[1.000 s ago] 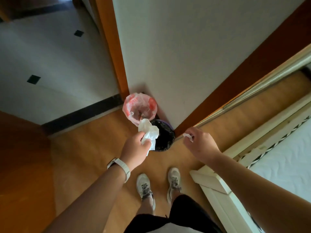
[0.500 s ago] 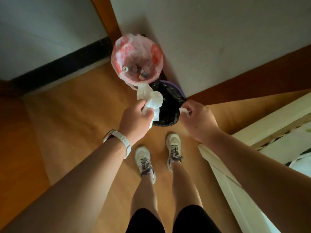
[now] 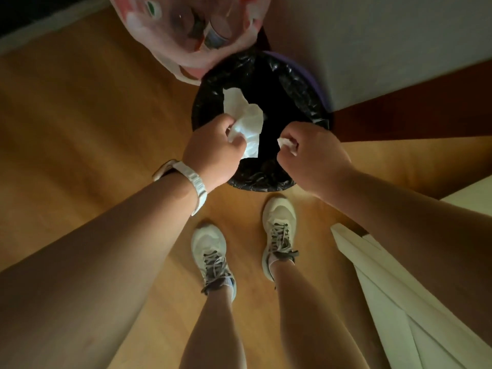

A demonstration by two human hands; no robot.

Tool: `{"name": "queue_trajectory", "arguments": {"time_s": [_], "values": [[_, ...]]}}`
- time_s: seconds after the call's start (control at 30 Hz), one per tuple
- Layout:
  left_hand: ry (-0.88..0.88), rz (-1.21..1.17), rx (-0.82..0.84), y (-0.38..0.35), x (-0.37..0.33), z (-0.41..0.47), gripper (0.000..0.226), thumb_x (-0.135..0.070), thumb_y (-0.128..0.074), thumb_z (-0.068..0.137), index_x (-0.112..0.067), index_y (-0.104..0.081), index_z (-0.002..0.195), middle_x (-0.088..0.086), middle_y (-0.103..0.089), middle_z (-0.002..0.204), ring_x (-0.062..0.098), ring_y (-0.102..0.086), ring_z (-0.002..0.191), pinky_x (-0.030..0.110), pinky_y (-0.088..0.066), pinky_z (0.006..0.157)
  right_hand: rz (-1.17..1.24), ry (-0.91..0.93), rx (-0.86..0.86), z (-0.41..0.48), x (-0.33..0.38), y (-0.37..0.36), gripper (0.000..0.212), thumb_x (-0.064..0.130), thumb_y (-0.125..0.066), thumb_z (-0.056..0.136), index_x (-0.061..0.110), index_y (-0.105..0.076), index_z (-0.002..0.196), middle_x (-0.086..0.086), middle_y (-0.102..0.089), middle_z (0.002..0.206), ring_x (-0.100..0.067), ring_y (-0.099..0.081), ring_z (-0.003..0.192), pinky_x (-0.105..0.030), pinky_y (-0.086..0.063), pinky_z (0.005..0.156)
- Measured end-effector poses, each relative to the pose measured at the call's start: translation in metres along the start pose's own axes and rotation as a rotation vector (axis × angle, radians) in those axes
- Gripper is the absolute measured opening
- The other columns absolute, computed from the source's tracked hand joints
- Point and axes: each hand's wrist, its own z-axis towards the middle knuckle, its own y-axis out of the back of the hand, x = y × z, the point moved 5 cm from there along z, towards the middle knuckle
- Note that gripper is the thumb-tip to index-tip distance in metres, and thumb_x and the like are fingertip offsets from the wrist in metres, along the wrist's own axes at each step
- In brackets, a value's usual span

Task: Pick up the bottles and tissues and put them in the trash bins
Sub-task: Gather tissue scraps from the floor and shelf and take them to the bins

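Basically crumpled white tissue (image 3: 246,121), L hand (image 3: 213,153).

Crinkled glossy black plastic liner (image 3: 306,94), soft crumpled white paper tissue (image 3: 249,119), smooth warm wood floor (image 3: 93,123).

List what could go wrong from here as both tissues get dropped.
1. The small tissue pinched in the right hand hangs near the black-lined bin's edge; released here, it may land on the floor.
2. The large tissue in the left hand is loose and light; it could drape over the rim instead of falling in.
3. The pink-bagged bin holding bottles stands right beside; a drifting tissue could land there.
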Motion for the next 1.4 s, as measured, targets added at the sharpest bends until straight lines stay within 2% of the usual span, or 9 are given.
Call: {"name": "queue_trajectory", "arguments": {"time_s": [0.07,0.17,0.23,0.3,0.43,0.7,0.9,1.13,1.4], "values": [[0.003,0.017,0.011,-0.009,0.013,0.01,0.025,-0.035,-0.054,0.095,-0.021,-0.059,0.115,-0.01,-0.063,0.091,0.008,-0.059,0.075,0.023,-0.043,0.059,-0.066,0.019,0.033,0.017,-0.01,-0.014,0.002,0.021,-0.055,0.09,0.023,-0.054,0.089,0.005,-0.054,0.083,-0.009,-0.051,0.069,-0.023,-0.034,0.055],[-0.049,0.042,0.04,-0.013,0.02,0.01,0.041,-0.039,-0.055,0.095,-0.02,-0.053,0.132,-0.006,-0.062,0.12,0.015,-0.06,0.106,0.031,-0.05,0.089,-0.167,0.042,0.079,0.029,-0.017,-0.022,0.027,0.027,-0.054,0.091,0.019,-0.059,0.116,-0.001,-0.058,0.112,-0.019,-0.056,0.096,-0.028,-0.042,0.073],[-0.079,0.079,0.038,-0.008,0.018,0.0,0.049,-0.038,-0.055,0.096,-0.019,-0.047,0.14,-0.002,-0.054,0.137,0.016,-0.052,0.122,0.025,-0.041,0.1,-0.231,0.047,0.095,0.027,-0.014,-0.019,0.037,0.032,-0.052,0.093,0.018,-0.055,0.127,-0.003,-0.054,0.124,-0.023,-0.053,0.11,-0.032,-0.043,0.078],[-0.091,0.097,0.033,0.002,0.015,-0.015,0.051,-0.035,-0.055,0.097,-0.018,-0.044,0.143,-0.001,-0.047,0.144,0.015,-0.044,0.13,0.02,-0.032,0.1,-0.285,0.063,0.106,0.018,-0.009,-0.013,0.041,0.035,-0.051,0.093,0.017,-0.053,0.13,-0.005,-0.052,0.127,-0.026,-0.05,0.114,-0.036,-0.044,0.081],[-0.143,0.12,0.004,0.025,0.006,-0.048,0.048,-0.029,-0.058,0.096,-0.016,-0.048,0.141,0.0,-0.05,0.142,0.016,-0.044,0.131,0.018,-0.03,0.102,-0.353,0.118,0.121,-0.007,0.011,0.008,0.046,0.04,-0.048,0.093,0.016,-0.051,0.131,-0.005,-0.052,0.128,-0.027,-0.049,0.116,-0.039,-0.046,0.086],[-0.29,0.28,-0.059,0.069,-0.032,-0.116,0.05,-0.031,-0.058,0.09,-0.009,-0.054,0.135,0.012,-0.055,0.137,0.03,-0.051,0.125,0.049,-0.045,0.102,-0.447,0.168,0.066,-0.063,0.07,0.066,0.05,0.045,-0.047,0.092,0.015,-0.05,0.131,-0.007,-0.05,0.133,-0.029,-0.048,0.119,-0.044,-0.041,0.095],[-0.389,0.352,-0.126,0.124,-0.074,-0.174,0.047,-0.027,-0.061,0.087,-0.008,-0.058,0.13,0.016,-0.059,0.132,0.034,-0.056,0.118,0.049,-0.049,0.096,-0.539,0.219,0.067,-0.124,0.135,0.106,0.057,0.053,-0.041,0.093,0.021,-0.042,0.14,-0.006,-0.04,0.145,-0.028,-0.038,0.132,-0.044,-0.033,0.106],[-0.392,0.465,-0.196,0.201,-0.105,-0.252,0.048,-0.029,-0.064,0.085,-0.013,-0.057,0.129,0.014,-0.058,0.132,0.033,-0.055,0.118,0.049,-0.048,0.094,-0.638,0.311,0.042,-0.196,0.212,0.158,0.06,0.055,-0.038,0.093,0.022,-0.037,0.143,-0.004,-0.041,0.144,-0.026,-0.036,0.134,-0.043,-0.029,0.11],[-0.393,0.501,-0.295,0.27,-0.137,-0.341,0.049,-0.029,-0.063,0.087,-0.014,-0.055,0.132,0.012,-0.057,0.13,0.032,-0.053,0.119,0.051,-0.045,0.096,-0.665,0.357,-0.041,-0.264,0.281,0.223,0.055,0.051,-0.043,0.091,0.019,-0.049,0.136,-0.006,-0.05,0.137,-0.029,-0.044,0.128,-0.045,-0.034,0.107]]}}
